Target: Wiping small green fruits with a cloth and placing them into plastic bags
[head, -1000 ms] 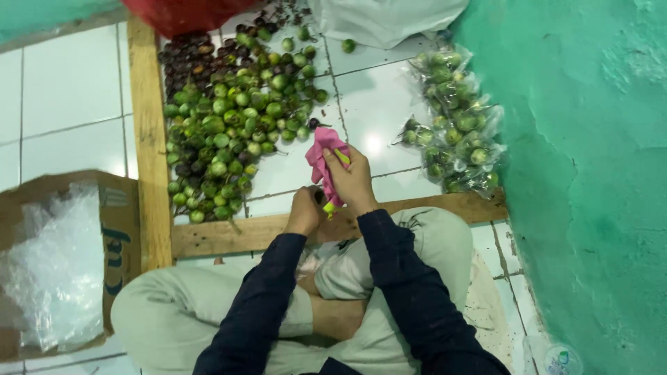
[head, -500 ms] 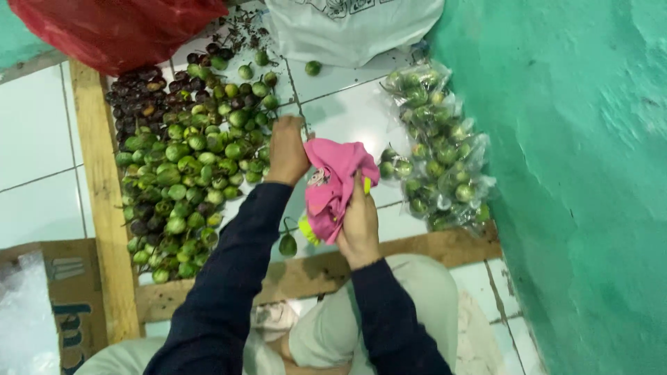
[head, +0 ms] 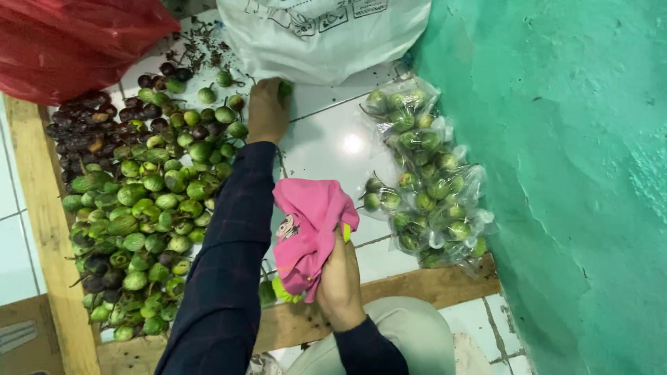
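Observation:
My left hand [head: 267, 111] reaches far forward and closes on a small green round fruit [head: 285, 88] lying by the edge of a white plastic bag [head: 326, 35]. My right hand [head: 340, 278] stays near my lap and grips a pink cloth [head: 309, 229] bunched over something yellow-green. A big heap of green fruits [head: 146, 208] covers the white tiled floor to the left, with dark purple ones [head: 83, 132] at its far side.
Clear bags of green fruits [head: 424, 180] lie along the teal wall [head: 570, 173] on the right. A wooden frame [head: 42, 215] borders the heap at left and front. A red plastic bag [head: 69, 42] sits at the far left. A cardboard box corner [head: 21, 340] shows lower left.
My left hand has stretched from beside the cloth out to the fruit by the white bag. The view has moved forward and closer. My right hand keeps the pink cloth.

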